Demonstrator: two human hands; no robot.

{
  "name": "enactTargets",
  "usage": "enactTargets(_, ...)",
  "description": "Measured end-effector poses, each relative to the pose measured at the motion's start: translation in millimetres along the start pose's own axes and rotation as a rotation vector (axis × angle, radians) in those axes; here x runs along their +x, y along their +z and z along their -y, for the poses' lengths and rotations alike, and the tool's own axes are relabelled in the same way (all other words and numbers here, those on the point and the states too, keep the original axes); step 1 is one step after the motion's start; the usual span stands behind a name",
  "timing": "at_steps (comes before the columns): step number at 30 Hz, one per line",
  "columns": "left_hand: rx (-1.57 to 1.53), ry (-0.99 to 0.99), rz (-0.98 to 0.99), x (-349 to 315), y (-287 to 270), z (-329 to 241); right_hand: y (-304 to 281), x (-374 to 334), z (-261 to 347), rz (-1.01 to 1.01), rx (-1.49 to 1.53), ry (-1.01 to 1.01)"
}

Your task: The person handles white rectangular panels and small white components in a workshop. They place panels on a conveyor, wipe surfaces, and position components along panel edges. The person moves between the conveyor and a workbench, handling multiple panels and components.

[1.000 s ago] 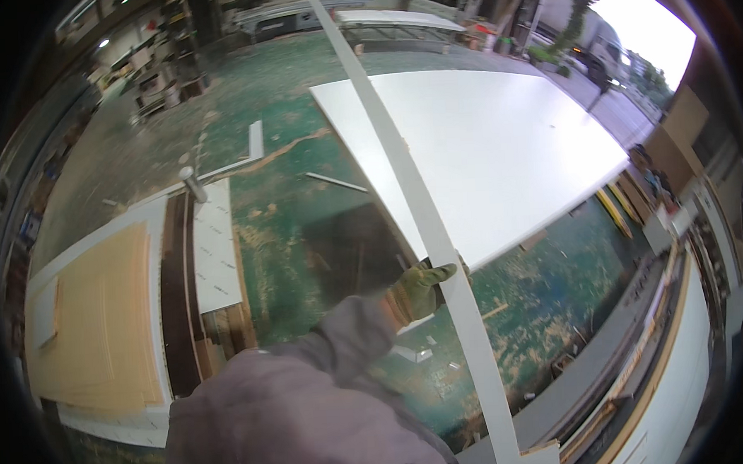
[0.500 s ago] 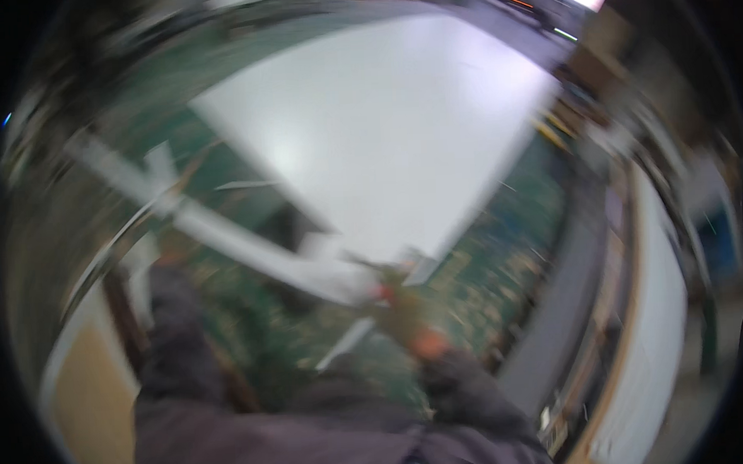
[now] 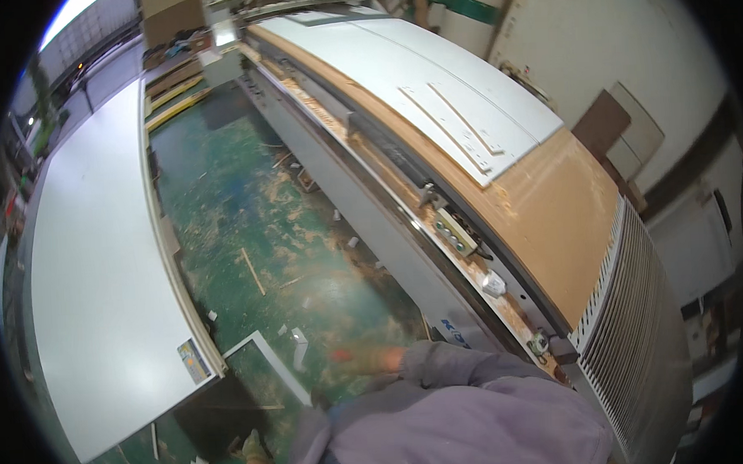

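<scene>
My left hand (image 3: 256, 454), in a greenish work glove, hangs low at the bottom edge beside a dark panel corner. Its fingers look loosely stretched, with nothing seen in them. Out over the green floor, my right hand (image 3: 365, 360) is smeared by motion, so its fingers cannot be read. Between the two hands a bent white strip (image 3: 279, 367) reaches from the panel stack to my sleeve; whether anything holds it is hidden. A large white panel (image 3: 99, 260) lies on the stack at left, with a small printed label (image 3: 194, 362) at its near corner.
A long machine (image 3: 370, 207) runs along the right, bearing white boards (image 3: 431, 72) and narrow strips over a brown board (image 3: 544, 208). Its near end has a ribbed grey surface (image 3: 641, 320). Sawdust and offcuts litter the green floor (image 3: 230, 213). Yellow bars (image 3: 175, 108) lie at the far left.
My view has swung right, bringing the machine in and the white panel to the left. The long white strip by my right hand earlier no longer shows at that hand.
</scene>
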State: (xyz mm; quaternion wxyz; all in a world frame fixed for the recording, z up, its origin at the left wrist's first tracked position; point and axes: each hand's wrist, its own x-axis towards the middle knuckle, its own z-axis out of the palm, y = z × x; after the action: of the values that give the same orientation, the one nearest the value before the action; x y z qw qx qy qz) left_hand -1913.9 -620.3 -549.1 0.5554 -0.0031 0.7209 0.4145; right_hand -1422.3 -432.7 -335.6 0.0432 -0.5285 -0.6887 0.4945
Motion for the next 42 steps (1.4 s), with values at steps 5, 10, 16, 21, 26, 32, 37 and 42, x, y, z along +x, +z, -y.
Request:
enactTargets(5,1.534,1.229,0.307,14,144,-108,-23,-79,-106,-0.18,0.295,0.211)
enactTargets(10,0.687,0.508,0.391,-73,354,-144,-51,-126,-173,-0.413,0.159,0.184)
enactTargets(16,0.836,0.699,0.769,-165,518,-135,-150,-187,-189,-0.511,0.351,0.223)
enactTargets(21,1.082,0.749,0.798,-162,568,-129,-268,-176,-172,-0.657,0.334,0.147)
enactTargets(26,1.1,0.674,0.709,-120,597,-156,-415,-98,-135,-0.716,0.115,0.148)
enactTargets(32,0.984,0.609,0.59,-46,641,-210,-626,108,-87,-0.723,-0.355,0.241)
enactTargets(37,0.755,0.524,0.451,1,637,-238,-761,294,-72,-0.633,-0.575,0.39)
enactTargets(42,0.899,0.448,0.337,32,625,-243,-817,402,-69,-0.521,-0.543,0.517)
